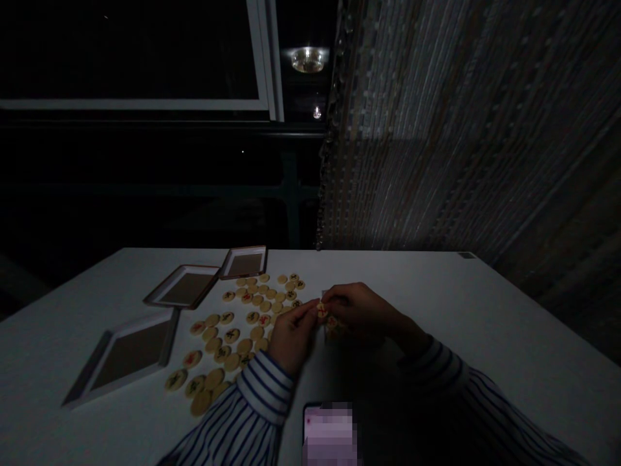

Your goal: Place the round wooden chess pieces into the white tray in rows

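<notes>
Between my two hands is a round wooden Chinese chess piece (pixel 322 310) with a red character on its face. My left hand (pixel 294 333) pinches it from the left with thumb and fingers. From the right, my right hand (pixel 361 309) closes its fingertips at the upper edge of the same piece. Just under my right hand lie more pieces (pixel 332 322) with red marks, in or on a shallow box-like thing that is mostly hidden. Left of my hands, several loose chess pieces (pixel 257 332) spread over the white table, some with black or red characters, others plain side up.
Three shallow box parts stand on the white table (pixel 436 291): a large tray (pixel 169 336) at the near left, a brown-edged tray (pixel 150 299) behind it, and a smaller tray (pixel 224 265) farther back. A phone (pixel 330 430) lies in front. A string curtain (pixel 407 162) hangs behind.
</notes>
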`<state>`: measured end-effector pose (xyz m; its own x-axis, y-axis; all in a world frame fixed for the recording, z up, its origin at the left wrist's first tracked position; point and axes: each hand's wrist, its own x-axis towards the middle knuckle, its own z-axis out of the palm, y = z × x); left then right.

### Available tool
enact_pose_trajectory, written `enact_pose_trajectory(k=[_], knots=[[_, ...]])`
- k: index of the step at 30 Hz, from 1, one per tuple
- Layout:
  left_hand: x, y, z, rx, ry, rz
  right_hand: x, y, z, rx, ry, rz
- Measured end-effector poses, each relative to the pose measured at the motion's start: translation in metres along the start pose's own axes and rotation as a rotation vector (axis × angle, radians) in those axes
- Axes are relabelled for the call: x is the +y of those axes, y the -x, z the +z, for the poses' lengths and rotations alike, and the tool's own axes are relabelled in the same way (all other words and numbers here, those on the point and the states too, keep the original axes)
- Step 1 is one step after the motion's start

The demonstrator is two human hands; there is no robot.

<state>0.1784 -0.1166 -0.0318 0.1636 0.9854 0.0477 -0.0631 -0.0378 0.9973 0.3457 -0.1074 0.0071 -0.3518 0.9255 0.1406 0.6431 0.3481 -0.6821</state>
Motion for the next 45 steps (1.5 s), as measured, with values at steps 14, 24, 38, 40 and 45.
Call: enact_pose_trajectory(k=[14, 24, 38, 40, 45], knots=[[0.003, 0.001, 0.001, 0.055, 0.143, -0.065, -0.001, 0.002, -0.003, -0.007, -0.014, -0.029], [0.009, 0.002, 0.0, 0.113, 0.077, -0.01, -0.004, 0.002, -0.003, -0.076, 0.03, -0.075], [0.013, 0.004, 0.002, 0.126, 0.105, -0.048, -0.014, -0.003, -0.012, -0.027, 0.327, -0.211], [0.012, 0.005, 0.002, 0.135, 0.037, -0.034, -0.013, -0.003, -0.014, -0.014, 0.337, -0.188], [0.0, 0.004, 0.001, 0.088, -0.28, 0.095, -0.009, -0.001, -0.02, 0.001, 0.371, -0.135]])
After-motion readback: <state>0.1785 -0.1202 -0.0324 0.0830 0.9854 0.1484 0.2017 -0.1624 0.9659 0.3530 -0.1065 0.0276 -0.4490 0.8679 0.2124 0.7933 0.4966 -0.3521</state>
